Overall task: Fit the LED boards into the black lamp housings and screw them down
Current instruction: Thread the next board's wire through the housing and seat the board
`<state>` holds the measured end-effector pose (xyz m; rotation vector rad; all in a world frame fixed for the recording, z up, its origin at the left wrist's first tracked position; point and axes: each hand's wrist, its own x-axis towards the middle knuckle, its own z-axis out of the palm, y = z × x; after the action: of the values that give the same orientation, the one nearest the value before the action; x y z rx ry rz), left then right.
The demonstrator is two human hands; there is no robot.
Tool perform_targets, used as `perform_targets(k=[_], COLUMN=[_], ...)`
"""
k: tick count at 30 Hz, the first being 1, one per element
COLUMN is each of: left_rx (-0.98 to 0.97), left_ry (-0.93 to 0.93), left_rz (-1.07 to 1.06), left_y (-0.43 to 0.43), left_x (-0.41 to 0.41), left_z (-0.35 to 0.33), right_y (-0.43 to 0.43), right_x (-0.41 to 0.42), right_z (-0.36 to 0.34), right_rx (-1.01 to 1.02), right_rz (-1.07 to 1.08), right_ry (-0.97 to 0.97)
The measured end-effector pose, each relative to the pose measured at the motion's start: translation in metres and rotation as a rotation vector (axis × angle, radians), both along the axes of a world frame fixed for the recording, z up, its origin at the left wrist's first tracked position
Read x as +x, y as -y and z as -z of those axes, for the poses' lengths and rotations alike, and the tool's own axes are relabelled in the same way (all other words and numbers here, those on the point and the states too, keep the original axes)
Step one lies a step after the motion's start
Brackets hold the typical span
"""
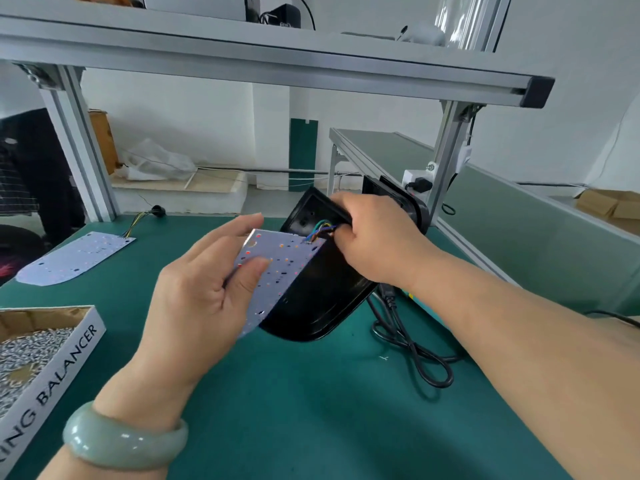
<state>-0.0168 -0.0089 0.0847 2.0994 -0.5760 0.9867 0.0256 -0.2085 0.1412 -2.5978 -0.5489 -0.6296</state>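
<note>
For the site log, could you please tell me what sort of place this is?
Most likely a factory assembly bench: an aluminium-profile frame, a green mat, and a carton of loose screws.

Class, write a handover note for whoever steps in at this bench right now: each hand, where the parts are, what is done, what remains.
Left hand holds the LED board, thumb on its face. Right hand grips the black housing by its upper edge, beside the wires.
The board leans against the housing, not seated. A second board lies on the mat, far left; the screw box sits near left.
Done: board brought to housing. To do: seat it, screw down, then the second board.
</note>
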Motion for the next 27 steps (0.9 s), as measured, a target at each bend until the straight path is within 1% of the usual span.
perform_targets(k=[2, 4, 6, 9, 10, 11, 12, 18, 21, 24, 25, 26, 27], left_rx=[0.004, -0.040, -0.061, -0.030, -0.018, -0.001, 0.013, 0.106, 0.101, 0.042, 0.005, -0.044, -0.099], left_ry=[-0.145, -0.284, -0.255, -0.236, -0.234, -0.240, -0.248, -0.218, -0.223, -0.230, -0.240, -0.254, -0.281], left_rz=[0.091, 0.218, 0.245, 0.271, 0.279, 0.277, 0.279, 0.247, 0.232, 0.242, 0.267, 0.277, 0.297], left_y=[0.002, 0.005, 0.006, 0.006, 0.007, 0.007, 0.008, 0.014, 0.013, 0.012, 0.010, 0.008, 0.005], left_x=[0.005, 0.005, 0.004, 0.004, 0.004, 0.005, 0.005, 0.007, 0.009, 0.007, 0.007, 0.006, 0.006], left_z=[0.006, 0.009, 0.009, 0.008, 0.008, 0.009, 0.009, 0.014, 0.015, 0.014, 0.012, 0.011, 0.011], right_y=[-0.001, -0.004, -0.004, 0.005, 0.008, 0.010, 0.012, 0.001, -0.005, -0.012, -0.011, -0.007, -0.001], right_x=[-0.001, -0.002, -0.004, -0.006, -0.006, -0.006, -0.005, -0.005, -0.005, -0.006, -0.006, -0.005, -0.004], right_z=[0.001, 0.003, 0.003, -0.007, -0.010, -0.013, -0.014, 0.003, 0.012, 0.010, 0.007, 0.002, -0.002], right_rx=[0.069, 0.098, 0.116, 0.189, 0.203, 0.202, 0.188, 0.076, 0.044, 0.031, 0.035, 0.072, 0.166], right_rz=[-0.020, -0.129, -0.208, -0.339, -0.361, -0.365, -0.346, -0.091, -0.015, 0.013, -0.016, -0.086, -0.199], right_ry=[0.035, -0.014, -0.136, -0.397, -0.461, -0.483, -0.462, -0.157, -0.076, -0.091, -0.149, -0.250, -0.404])
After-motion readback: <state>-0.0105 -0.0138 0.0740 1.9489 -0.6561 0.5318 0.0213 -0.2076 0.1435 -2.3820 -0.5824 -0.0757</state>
